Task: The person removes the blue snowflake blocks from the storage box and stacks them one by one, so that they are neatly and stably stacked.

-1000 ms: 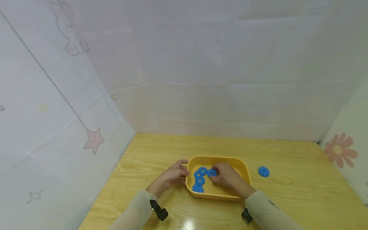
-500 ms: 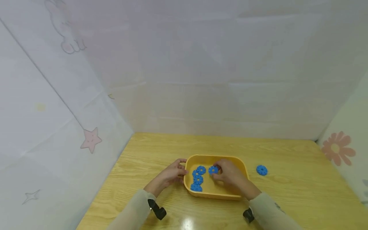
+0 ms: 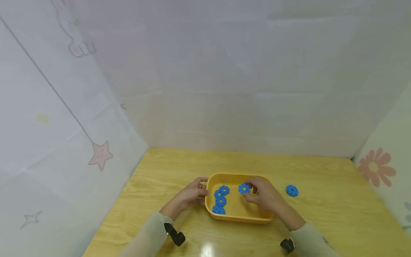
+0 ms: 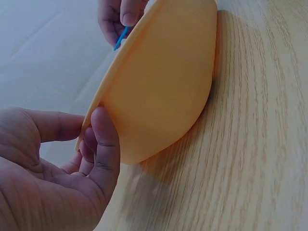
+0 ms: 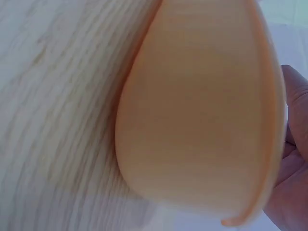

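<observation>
A yellow plastic basin (image 3: 236, 218) stands on the table in the head view. My left hand (image 3: 190, 197) holds its left rim; in the left wrist view the thumb and fingers of that hand (image 4: 62, 168) pinch the edge. Over the basin, my right hand (image 3: 264, 194) pinches a blue notched snowflake disc (image 3: 241, 189) between thumb and fingers. Several more blue discs (image 3: 221, 203) lie in an overlapping row along the basin's left side. In the right wrist view, the basin wall (image 5: 197, 110) covers most of the frame, and the held disc is hidden.
To the right of the basin, blue disc pieces (image 3: 289, 191) lie on the wooden table (image 3: 334, 207), perhaps stacked. A pale printed cloth (image 3: 205, 107) hangs behind the table and along its sides.
The right hand has moved right and up with its disc, away from the row in the basin, leaving a gap between them. The left hand keeps its hold on the rim.
</observation>
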A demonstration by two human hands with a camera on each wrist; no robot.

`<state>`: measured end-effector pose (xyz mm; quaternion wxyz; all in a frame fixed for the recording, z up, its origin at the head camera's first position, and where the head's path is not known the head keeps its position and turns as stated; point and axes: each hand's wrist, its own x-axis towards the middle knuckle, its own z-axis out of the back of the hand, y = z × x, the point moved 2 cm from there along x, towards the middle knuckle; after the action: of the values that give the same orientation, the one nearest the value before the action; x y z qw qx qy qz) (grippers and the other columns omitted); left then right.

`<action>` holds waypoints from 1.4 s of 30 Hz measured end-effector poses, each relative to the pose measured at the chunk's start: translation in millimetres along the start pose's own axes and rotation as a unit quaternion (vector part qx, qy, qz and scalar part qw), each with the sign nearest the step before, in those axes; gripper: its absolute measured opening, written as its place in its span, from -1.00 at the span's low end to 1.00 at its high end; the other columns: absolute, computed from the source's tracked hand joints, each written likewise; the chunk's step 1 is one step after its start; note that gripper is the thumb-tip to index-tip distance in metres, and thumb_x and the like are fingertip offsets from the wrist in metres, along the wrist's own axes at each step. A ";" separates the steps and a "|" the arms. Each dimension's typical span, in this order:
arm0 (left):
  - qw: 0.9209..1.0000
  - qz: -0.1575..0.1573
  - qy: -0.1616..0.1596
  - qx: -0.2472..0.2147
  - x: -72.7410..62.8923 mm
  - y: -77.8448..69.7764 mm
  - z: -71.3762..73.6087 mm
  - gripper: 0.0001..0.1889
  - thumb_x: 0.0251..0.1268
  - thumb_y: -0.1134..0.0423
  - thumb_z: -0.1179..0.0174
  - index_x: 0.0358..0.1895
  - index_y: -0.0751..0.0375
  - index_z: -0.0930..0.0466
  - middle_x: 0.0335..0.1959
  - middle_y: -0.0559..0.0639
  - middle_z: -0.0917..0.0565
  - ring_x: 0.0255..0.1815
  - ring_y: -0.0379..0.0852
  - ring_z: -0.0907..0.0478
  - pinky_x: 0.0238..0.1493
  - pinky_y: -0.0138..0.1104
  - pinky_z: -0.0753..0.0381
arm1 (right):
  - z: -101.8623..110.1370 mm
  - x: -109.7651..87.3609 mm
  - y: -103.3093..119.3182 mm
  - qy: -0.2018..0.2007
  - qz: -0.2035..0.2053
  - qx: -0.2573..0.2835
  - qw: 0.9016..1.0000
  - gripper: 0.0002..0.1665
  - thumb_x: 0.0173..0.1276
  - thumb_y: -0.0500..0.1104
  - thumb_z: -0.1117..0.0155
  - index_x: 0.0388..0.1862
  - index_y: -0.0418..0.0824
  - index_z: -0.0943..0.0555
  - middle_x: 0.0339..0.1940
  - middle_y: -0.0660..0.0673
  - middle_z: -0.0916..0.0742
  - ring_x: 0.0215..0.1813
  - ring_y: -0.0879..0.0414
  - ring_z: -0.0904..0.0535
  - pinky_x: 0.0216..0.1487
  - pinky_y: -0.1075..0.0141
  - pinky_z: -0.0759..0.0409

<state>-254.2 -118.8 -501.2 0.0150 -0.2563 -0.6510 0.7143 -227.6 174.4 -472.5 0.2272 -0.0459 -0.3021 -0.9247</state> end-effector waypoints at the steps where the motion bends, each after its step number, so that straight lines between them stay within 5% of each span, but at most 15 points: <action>1: 1.000 0.001 0.001 0.000 -0.2 -0.8 0.1 -0.38 0.38 0.42 -0.18 0.46 0.19 -0.22 -0.18 0.09 -0.43 -0.26 -0.03 -0.53 -0.43 -0.31 -0.64 | 2.2 -1.3 -1.1 -0.004 0.000 -0.004 1.000 -0.66 0.27 -0.09 -0.51 -0.01 -0.13 -0.70 -0.31 0.14 -0.61 -0.37 0.29 -0.43 -0.36 0.37 -0.48; 15: 1.000 0.003 -0.001 0.001 -1.3 -2.1 0.8 -0.36 0.37 0.42 -0.19 0.48 0.21 -0.20 -0.16 0.10 -0.44 -0.24 -0.02 -0.56 -0.42 -0.30 -0.64 | 37.9 -23.1 -26.8 -0.066 0.026 0.014 0.997 -0.62 0.23 -0.17 -0.53 0.00 -0.26 -0.70 -0.34 0.08 -0.61 -0.38 0.29 -0.45 -0.43 0.40 -0.49; 32: 1.000 0.002 0.004 0.000 0.3 -2.1 1.9 -0.38 0.40 0.41 -0.18 0.47 0.20 -0.21 -0.18 0.08 -0.44 -0.26 -0.03 -0.56 -0.42 -0.30 -0.64 | 76.0 -43.3 -80.2 -0.104 -0.046 -0.025 0.993 -0.56 0.29 -0.14 -0.46 0.12 -0.28 -0.67 -0.30 -0.02 -0.66 -0.35 0.24 -0.52 -0.42 0.36 -0.53; 42: 1.000 0.001 0.010 -0.003 -0.5 -2.3 2.2 -0.38 0.40 0.42 -0.17 0.48 0.21 -0.20 -0.17 0.08 -0.45 -0.28 -0.04 -0.57 -0.42 -0.30 -0.65 | 77.2 -52.5 -111.7 -0.106 -0.078 -0.035 0.991 -0.51 0.36 -0.08 -0.43 0.18 -0.30 -0.63 -0.16 -0.14 -0.68 -0.29 0.19 -0.54 -0.40 0.35 -0.53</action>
<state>-255.3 -120.7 -498.9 0.0201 -0.2637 -0.6531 0.7096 -234.9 319.5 -481.4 0.1189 -0.1281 -0.2950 -0.9394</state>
